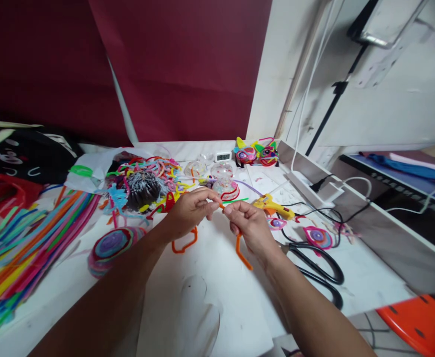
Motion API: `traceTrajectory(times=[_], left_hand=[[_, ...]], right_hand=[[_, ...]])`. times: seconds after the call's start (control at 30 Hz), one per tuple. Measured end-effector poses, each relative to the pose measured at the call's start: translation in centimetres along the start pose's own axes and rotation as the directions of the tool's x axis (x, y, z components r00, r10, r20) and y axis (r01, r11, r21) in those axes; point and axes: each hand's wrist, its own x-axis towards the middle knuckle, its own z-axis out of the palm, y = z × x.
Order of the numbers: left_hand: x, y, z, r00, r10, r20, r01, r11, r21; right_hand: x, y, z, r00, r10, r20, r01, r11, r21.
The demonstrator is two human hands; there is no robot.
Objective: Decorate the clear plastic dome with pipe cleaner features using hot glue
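Both my hands meet above the middle of a white table (369, 277). My left hand (189, 210) is closed in a pinch on one end of an orange pipe cleaner (242, 255). My right hand (249, 225) is closed round the same pipe cleaner, whose free end hangs down below the palm. A second bent orange pipe cleaner (183, 245) lies on the table under my left wrist.
A long bundle of coloured pipe cleaners (24, 248) lies at the left, a coiled disc (111, 248) beside it, a tangled heap (143, 183) behind. A yellow glue gun (273, 206), black scissors (321, 270), a power strip (306, 188), cables and an orange stool (421, 317) are at the right.
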Motion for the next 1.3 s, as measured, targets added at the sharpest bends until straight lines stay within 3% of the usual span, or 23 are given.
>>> traceTrajectory(times=[0.23,0.3,0.4,0.47,0.6,0.73,0.83,0.9,1.0,1.1,1.3], left_hand=[[-0.2,-0.1,-0.5,1.0,0.013,-0.015,-0.01,0.983,0.183],[-0.2,-0.2,-0.6,0.999,0.032,-0.025,-0.025,0.967,0.252],[-0.3,0.0,-0.3,0.997,0.058,-0.045,-0.036,0.92,0.391],[-0.4,0.3,0.0,0.995,0.082,-0.058,-0.045,0.878,0.477],[-0.4,0.4,0.3,0.991,0.129,-0.021,-0.099,0.851,0.516],[-0.3,0.0,-0.1,0.991,0.132,-0.034,-0.1,0.871,0.48],[-0.4,-0.1,-0.2,0.984,0.16,-0.081,-0.094,0.846,0.525],[-0.4,0.0,-0.1,0.98,0.19,-0.053,-0.13,0.824,0.552],[-0.6,0.2,0.2,0.975,0.223,0.006,-0.188,0.81,0.556],[-0.6,0.4,0.0,0.973,0.231,-0.013,-0.185,0.807,0.561],[-0.5,-0.1,-1.1,0.957,0.288,-0.027,-0.219,0.784,0.581]], right_hand=[[-0.3,0.3,0.1,0.98,-0.194,-0.049,0.175,0.948,-0.267],[-0.5,0.5,0.0,0.952,-0.303,-0.04,0.261,0.873,-0.412],[-0.8,0.8,0.0,0.875,-0.482,0.044,0.397,0.663,-0.635],[-1.0,1.0,0.1,0.838,-0.536,0.099,0.439,0.556,-0.705],[-1.0,1.1,0.1,0.838,-0.54,0.076,0.421,0.553,-0.719],[-0.8,1.1,0.0,0.889,-0.457,0.033,0.352,0.636,-0.687],[-0.6,1.1,-0.2,0.931,-0.365,-0.013,0.278,0.73,-0.624],[-0.5,1.1,-0.2,0.943,-0.331,-0.021,0.262,0.781,-0.568],[-0.4,0.7,-0.1,0.972,-0.234,-0.021,0.206,0.89,-0.406],[-0.2,0.1,-0.1,0.997,-0.073,-0.013,0.07,0.986,-0.152],[0.1,-0.8,-0.4,0.973,0.172,0.152,-0.204,0.953,0.225]])
